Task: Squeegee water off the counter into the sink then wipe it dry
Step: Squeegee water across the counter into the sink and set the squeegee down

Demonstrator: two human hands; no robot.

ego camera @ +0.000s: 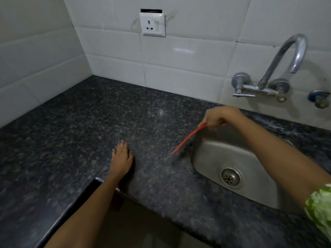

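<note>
White glossy wall tiles are backing a dark speckled granite counter (89, 126), with a rounded steel sink (211, 158) set into its right side. Motion is blurring the squeegee (186, 140), which is showing as a thin red strip with a dark blade lying on the counter just left of the sink rim. The right hand (218, 117) is gripping its far end, so the tool is slanting nearward and left below it, while the left hand (121, 158) is resting open and flat on the counter, well left of the tool.

Black-and-grey speckled counter (89, 126), red-edged squeegee (188, 138), dull silver sink (215, 158), white tiles (179, 68), green-and-white patterned sleeve (320, 208)
</note>
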